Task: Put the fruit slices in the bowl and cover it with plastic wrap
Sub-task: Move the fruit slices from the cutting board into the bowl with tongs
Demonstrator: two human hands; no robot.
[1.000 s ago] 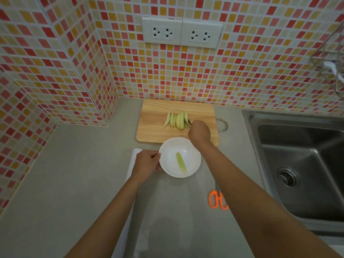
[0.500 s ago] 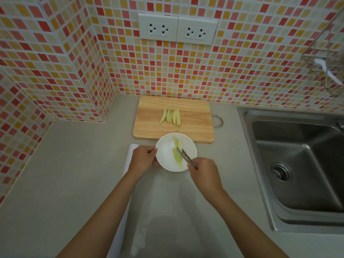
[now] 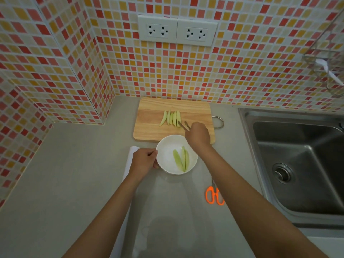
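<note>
While the left hand (image 3: pixel 144 160) cups the bowl (image 3: pixel 168 146) rim on its left side, fingers curled vs. the edge, the right hand (image 3: pixel 197 135) is back over the board (image 3: pixel 149 127), fist wrapped round small metal tongs (image 3: pixel 183 125). Half a sec ago that hand sat near the bowl's lower right w/ the tongs dipped inside; now it's reached forward, tong tips spread and touching the rightmost of the slices (image 3: pixel 172 118) left on the board. No slice pinched yet as far as I can see. Board count looks like five slices, fanned side by side near the middle. In the bowl: three pale green slices (image 3: pixel 181 159) lying lengthwise, right of centre, same as a moment back. Bowl sits on the grey surface (image 3: pixel 65 183) just below the board's front edge, unmoved. Wrap roll (image 3: pixel 131 159) pokes out beside the left wrist, w/ a sheet running down toward the viewer. Orange scissors (image 3: pixel 214 195) are back in view under the right forearm. Sink (image 3: pixel 297 164) at right.
</note>
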